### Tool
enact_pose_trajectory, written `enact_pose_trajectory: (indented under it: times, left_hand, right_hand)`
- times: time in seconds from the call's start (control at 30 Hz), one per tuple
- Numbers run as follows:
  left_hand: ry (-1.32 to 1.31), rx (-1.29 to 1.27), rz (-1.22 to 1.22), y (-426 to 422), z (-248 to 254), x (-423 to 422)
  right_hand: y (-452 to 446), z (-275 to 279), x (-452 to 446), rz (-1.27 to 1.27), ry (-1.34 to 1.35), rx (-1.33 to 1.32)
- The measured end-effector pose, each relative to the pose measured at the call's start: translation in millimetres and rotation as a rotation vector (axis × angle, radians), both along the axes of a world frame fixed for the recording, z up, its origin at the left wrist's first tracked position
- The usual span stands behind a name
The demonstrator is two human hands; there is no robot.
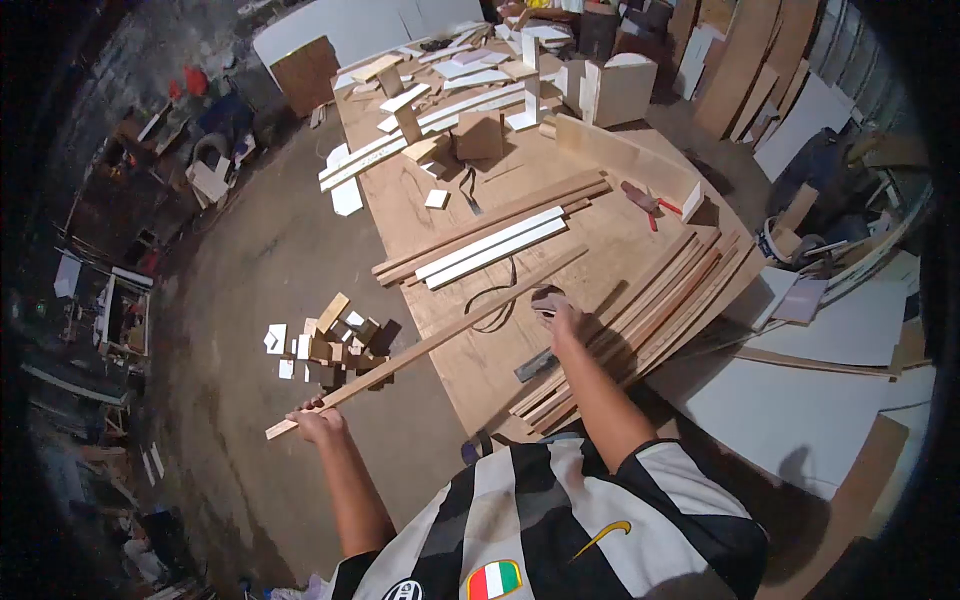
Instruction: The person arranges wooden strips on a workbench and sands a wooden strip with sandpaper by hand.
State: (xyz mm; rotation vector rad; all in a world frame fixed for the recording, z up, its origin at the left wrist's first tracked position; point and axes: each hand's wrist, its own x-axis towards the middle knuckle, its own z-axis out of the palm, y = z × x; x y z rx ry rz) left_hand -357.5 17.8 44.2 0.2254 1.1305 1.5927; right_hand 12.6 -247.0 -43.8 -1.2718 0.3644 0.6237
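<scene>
A long thin wooden strip [430,343] runs diagonally from beyond the table's left edge onto the tabletop. Near its lower end, my left hand [320,425] is closed around it. My right hand [562,318] is over the table, its fingers wrapped round a small dark-topped object [546,294] that I cannot make out. A black cord [482,322] curls beneath the strip. Two white strips [490,248] lie just beyond it. To the right of my right hand is a stack of long wooden strips [650,320], and a flat grey piece [535,366] rests beside the stack.
Red-handled pliers [650,208] lie beside a long upright board [625,160] on the wooden table [440,385]. Small wood blocks [330,340] are piled on the floor at left. White offcuts and a box-like piece [618,90] occupy the far end. White panels [770,415] lie at right.
</scene>
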Motion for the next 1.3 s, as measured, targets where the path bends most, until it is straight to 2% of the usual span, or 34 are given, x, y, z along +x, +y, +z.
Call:
enact_pose_trajectory:
  times: [0.03, 0.1, 0.17, 0.2, 0.27, 0.3, 0.33, 0.4, 0.43, 0.47, 0.53, 0.6, 0.63, 0.67, 0.73, 0.8, 0.87, 0.93, 0.97, 1.0, 1.07, 1.1, 1.13, 1.17, 1.2, 1.23, 1.27, 1.3]
  left_hand:
    - [-0.036, -0.029, -0.027, 3.2, -6.8, 8.1]
    - [-0.084, -0.057, -0.054, 7.0, -27.4, 3.7]
    - [-0.189, -0.152, -0.144, 8.3, -27.4, 16.8]
    - [-0.229, -0.129, -0.238, 22.3, -55.5, 4.5]
    - [-0.187, -0.190, -0.198, 5.2, -50.3, 33.1]
    - [-0.251, -0.150, -0.267, 12.6, -68.7, 22.4]
    - [-0.159, -0.218, -0.335, 17.2, -97.1, 33.7]
    - [-0.328, -0.225, -0.468, 32.5, -137.2, 26.1]
    - [-0.305, -0.246, -0.514, 28.9, -167.3, 43.8]
    - [-0.335, -0.311, -0.582, 17.7, -162.3, 54.8]
    - [-0.321, -0.451, -0.661, -2.4, -160.5, 89.9]
    - [-0.501, -0.606, -0.834, 1.8, -179.6, 91.7]
    - [-0.304, -0.546, -1.001, -32.7, -165.0, 130.2]
    - [-0.243, -0.505, -1.087, -50.4, -147.1, 144.6]
    - [-0.447, -0.612, -1.134, -61.3, -163.4, 171.0]
    - [-0.482, -0.682, -1.176, -67.1, -179.2, 219.9]
    - [-0.494, -0.767, -1.189, -77.8, -183.4, 230.7]
    - [-0.254, -0.604, -1.404, -96.0, -160.1, 246.7]
    - [-0.112, -0.772, -1.302, -102.3, -141.5, 258.0]
    - [-0.114, -0.752, -1.316, -111.3, -98.3, 265.8]
    - [0.563, -0.652, -1.447, -129.0, -38.9, 257.5]
    - [0.587, -0.439, -1.494, -112.5, -78.7, 271.4]
    - [0.588, -0.439, -1.494, -114.3, -63.8, 273.0]
    - [0.483, -0.077, -1.488, -111.5, -46.2, 280.0]
    - [0.437, 0.160, -1.462, -110.3, -24.1, 286.5]
    - [0.374, 0.390, -1.423, -108.8, -3.0, 293.3]
    - [0.377, 0.495, -1.391, -107.6, 20.1, 299.7]
    - [0.334, 0.712, -1.357, -112.2, 68.6, 295.0]
  right_hand:
    - [6.0, 11.5, -0.9, -0.093, 0.069, 0.160]
    - [8.0, 43.9, -11.2, -0.051, -0.039, 0.177]
    - [8.0, 74.5, -15.0, -0.023, -0.198, 0.186]
    - [9.5, 84.4, -13.9, -0.023, -0.197, 0.186]
    - [3.7, 107.7, -11.2, -0.101, -0.279, 0.235]
    - [4.0, 108.9, -11.7, -0.117, -0.277, 0.247]
    - [0.3, 119.0, -6.4, -0.133, -0.301, 0.241]
    - [-6.0, 146.8, -5.9, -0.138, -0.461, 0.180]
    - [-17.0, 175.2, -2.8, -0.122, -0.571, 0.093]
    - [-21.6, 194.8, -4.5, -0.130, -0.581, 0.086]
    - [-28.3, 218.8, -1.0, -0.154, -0.777, 0.007]
    - [-32.4, 220.2, 16.5, -0.206, -0.874, -0.075]
    - [-39.6, 227.6, 28.8, -0.232, -1.012, -0.183]
    - [-43.7, 251.4, 23.7, -0.222, -1.040, -0.192]
    - [-47.7, 283.8, 12.7, -0.212, -1.066, -0.200]
    - [-56.2, 305.5, 19.8, -0.192, -1.124, -0.128]
    - [-56.1, 309.4, 20.1, -0.206, -1.156, -0.122]
    - [-60.8, 321.7, 20.6, -0.234, -1.203, -0.114]
    - [-62.6, 328.6, 16.6, -0.205, -1.178, -0.116]
    - [-64.2, 338.0, 15.2, -0.182, -1.158, -0.112]
    - [-61.3, 342.8, 11.4, -0.205, -1.171, -0.024]
    - [-59.5, 341.7, 13.7, -0.181, -1.206, -0.018]
    - [-58.8, 337.6, 15.8, -0.148, -1.234, -0.023]
    - [-54.8, 320.6, 31.4, -0.183, -1.315, -0.100]
    - [-52.0, 321.6, 30.6, -0.185, -1.317, -0.087]
    - [-50.1, 323.2, 24.0, -0.168, -1.366, -0.207]
    - [-44.6, 326.8, 15.2, -0.149, -1.412, -0.321]
    - [-33.9, 338.8, -7.6, -0.092, -1.448, -0.416]
